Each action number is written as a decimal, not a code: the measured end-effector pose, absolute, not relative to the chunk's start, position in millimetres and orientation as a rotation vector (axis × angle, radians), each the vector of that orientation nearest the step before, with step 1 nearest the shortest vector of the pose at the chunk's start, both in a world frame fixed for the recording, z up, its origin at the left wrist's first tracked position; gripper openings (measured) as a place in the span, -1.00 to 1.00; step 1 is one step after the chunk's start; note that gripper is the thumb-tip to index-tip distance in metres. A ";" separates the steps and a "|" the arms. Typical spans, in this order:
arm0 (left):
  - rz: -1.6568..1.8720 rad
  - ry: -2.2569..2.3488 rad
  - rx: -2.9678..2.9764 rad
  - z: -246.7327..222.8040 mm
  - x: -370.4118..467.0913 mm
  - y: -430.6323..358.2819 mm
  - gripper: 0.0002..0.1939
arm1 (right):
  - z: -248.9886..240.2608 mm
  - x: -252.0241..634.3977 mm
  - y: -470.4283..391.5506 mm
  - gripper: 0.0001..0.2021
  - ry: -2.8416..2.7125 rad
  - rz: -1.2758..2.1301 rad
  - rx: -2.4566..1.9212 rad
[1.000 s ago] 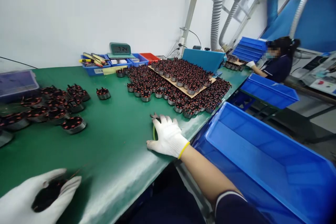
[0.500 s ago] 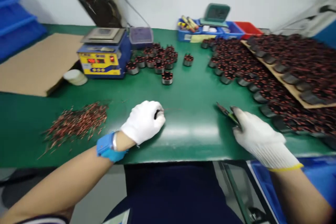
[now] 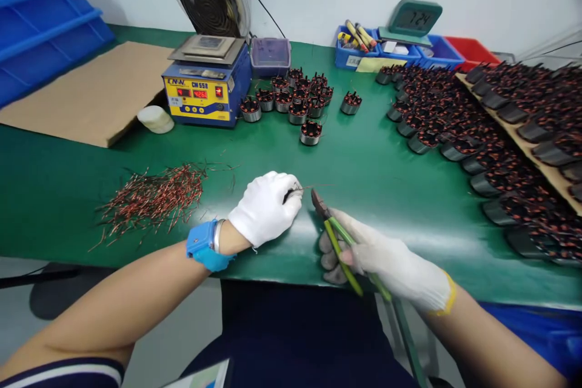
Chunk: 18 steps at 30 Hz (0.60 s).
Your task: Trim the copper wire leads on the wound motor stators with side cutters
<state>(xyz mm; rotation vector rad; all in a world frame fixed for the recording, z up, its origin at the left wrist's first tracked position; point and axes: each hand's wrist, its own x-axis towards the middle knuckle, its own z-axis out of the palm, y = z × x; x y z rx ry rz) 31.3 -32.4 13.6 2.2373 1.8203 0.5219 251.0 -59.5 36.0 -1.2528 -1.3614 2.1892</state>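
My left hand (image 3: 268, 207), in a white glove, is closed around a small part, mostly hidden by the fingers, with thin wires sticking out to the right. My right hand (image 3: 364, 251), also gloved, holds green-handled cutters (image 3: 337, 236). Their dark tip points up and left, a short gap from the wires. Copper wire clippings (image 3: 157, 199) lie in a loose heap left of my left hand. Beyond my hands stands a cluster of wound motor cores (image 3: 297, 110), with one core (image 3: 351, 103) apart to its right.
A blue and yellow soldering unit (image 3: 200, 97) stands at the back left, beside cardboard (image 3: 86, 91). Rows of cores (image 3: 454, 145) fill the right side, some on a board (image 3: 522, 139). Small bins (image 3: 441, 53) and a clock (image 3: 414, 17) are at the back.
My right hand has brought the cutters left, close to my left hand, and their green handles now show more. My left hand stays closed. The camera view has shifted slightly.
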 end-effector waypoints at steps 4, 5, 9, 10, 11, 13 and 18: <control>0.491 1.798 2.282 13.9 31.3 -32.1 -0.82 | 40.4 244.2 -50.5 -0.46 -1.282 2.314 -1.167; 0.488 1.791 2.290 14.1 31.1 -32.0 -0.82 | 39.1 244.7 -48.4 -0.45 -1.320 2.306 -1.151; 0.474 1.798 2.292 14.5 30.5 -32.1 -0.82 | 34.7 243.3 -44.7 -0.43 -1.380 2.273 -1.180; 0.469 1.802 2.290 14.4 30.4 -32.0 -0.82 | 34.7 241.8 -44.6 -0.42 -1.380 2.270 -1.184; 0.466 1.802 2.291 14.2 30.3 -32.0 -0.82 | 35.0 240.1 -44.7 -0.41 -1.380 2.262 -1.196; 0.464 1.794 2.299 13.4 30.2 -31.6 -0.81 | 36.3 236.6 -44.2 -0.39 -1.392 2.242 -1.239; 0.456 1.767 2.304 13.5 31.0 -32.1 -0.83 | 38.8 234.5 -39.2 -0.39 -1.538 2.191 -1.342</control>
